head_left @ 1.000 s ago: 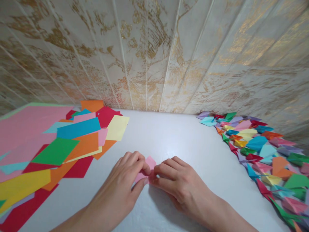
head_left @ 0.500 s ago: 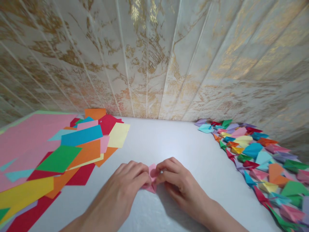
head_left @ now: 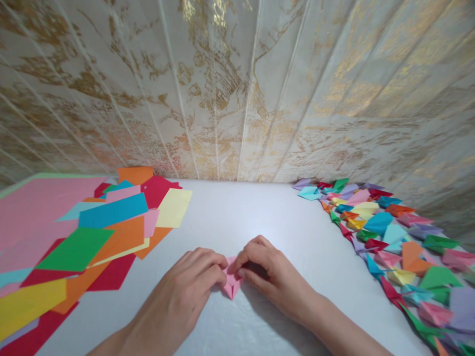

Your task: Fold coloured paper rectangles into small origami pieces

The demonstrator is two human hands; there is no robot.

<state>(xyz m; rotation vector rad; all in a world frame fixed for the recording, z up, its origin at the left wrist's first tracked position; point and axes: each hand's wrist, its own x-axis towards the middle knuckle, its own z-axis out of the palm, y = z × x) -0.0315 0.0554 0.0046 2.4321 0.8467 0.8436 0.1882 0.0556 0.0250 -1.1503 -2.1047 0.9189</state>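
A small folded piece of pink paper (head_left: 232, 289) lies on the white table (head_left: 237, 212), its pointed end toward me. My left hand (head_left: 195, 282) comes in from the left with curled fingers that pinch the paper's left edge. From the right, my right hand (head_left: 269, 272) grips the upper right part between thumb and fingers. Both hands cover the sides of the paper, so only its top edge and the lower point with fold lines show.
Loose coloured sheets, among them a green sheet (head_left: 76, 248) and a blue sheet (head_left: 113, 210), overlap on the left. Many small folded paper pieces (head_left: 378, 222) lie in rows on the right. A patterned curtain (head_left: 222, 99) hangs along the table's far edge.
My right thumb and fingers have shifted on the pink paper, and more of its lower point shows. The whole view has turned slightly, so the things on the table appear further left.
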